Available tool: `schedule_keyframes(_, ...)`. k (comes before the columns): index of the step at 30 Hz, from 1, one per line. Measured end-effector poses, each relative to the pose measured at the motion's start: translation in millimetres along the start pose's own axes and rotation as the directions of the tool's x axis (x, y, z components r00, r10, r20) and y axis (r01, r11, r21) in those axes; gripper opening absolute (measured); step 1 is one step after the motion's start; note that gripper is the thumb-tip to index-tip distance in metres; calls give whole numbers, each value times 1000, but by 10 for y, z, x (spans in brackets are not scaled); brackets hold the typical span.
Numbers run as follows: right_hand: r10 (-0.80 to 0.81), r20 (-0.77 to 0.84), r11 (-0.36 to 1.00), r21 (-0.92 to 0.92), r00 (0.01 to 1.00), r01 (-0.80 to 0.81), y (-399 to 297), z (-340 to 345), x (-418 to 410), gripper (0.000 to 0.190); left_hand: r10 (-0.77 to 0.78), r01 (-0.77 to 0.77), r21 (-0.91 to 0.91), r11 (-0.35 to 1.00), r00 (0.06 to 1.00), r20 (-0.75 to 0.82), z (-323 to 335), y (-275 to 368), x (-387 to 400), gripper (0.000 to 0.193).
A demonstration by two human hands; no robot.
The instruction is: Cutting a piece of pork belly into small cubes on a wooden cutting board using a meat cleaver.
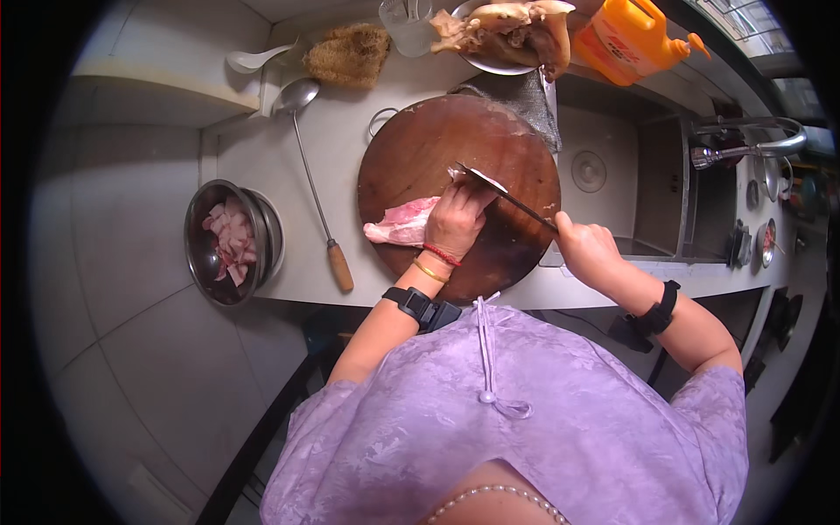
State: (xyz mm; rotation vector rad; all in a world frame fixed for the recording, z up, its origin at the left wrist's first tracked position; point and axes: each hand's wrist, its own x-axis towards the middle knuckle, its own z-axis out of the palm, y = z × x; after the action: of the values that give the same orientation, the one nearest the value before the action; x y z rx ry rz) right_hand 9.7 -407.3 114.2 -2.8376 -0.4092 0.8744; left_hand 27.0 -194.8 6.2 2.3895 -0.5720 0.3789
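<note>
On a round wooden chopping board (459, 131) lies a piece of raw meat (403, 222), pale and pink. My left hand (457, 213) presses down on it with bent fingers, covering its right part. In my right hand (587, 252) is the handle of a knife (518, 202), whose dark blade slants up and left against the meat just beyond my left fingertips. A thin pale strip of meat shows along the far side of the blade. The blade is seen nearly edge-on, so how deep it sits is hidden.
Left of the board are a long-handled metal ladle (314, 174) and a steel bowl (197, 262) of cut meat at the counter edge. A loofah (348, 56), a plate of meat (508, 36) and an orange bottle (623, 42) stand behind. The sink (600, 210) and faucet (748, 151) are right.
</note>
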Motion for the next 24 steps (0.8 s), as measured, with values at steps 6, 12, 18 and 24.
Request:
schedule_keyframes(6, -194, -243, 979, 10, 951, 202, -444, -20, 822, 23, -17, 17, -17, 1000, 999, -37, 31, -17, 56, 37)
schedule_keyframes(12, -34, -65, 997, 71, 997, 38, -36, 69, 260, 22, -47, 48, -27, 998, 999, 22, -6, 4, 15, 40)
schedule_keyframes(18, -201, -170, 979, -4, 965, 204, -454, -75, 897, 21, -30, 37, 87, 996, 996, -85, 13, -74, 74, 38)
schedule_keyframes(24, -18, 44, 996, 89, 999, 14, -15, 28, 306, 19, -30, 30, 57, 998, 1000, 0, -15, -103, 17, 36)
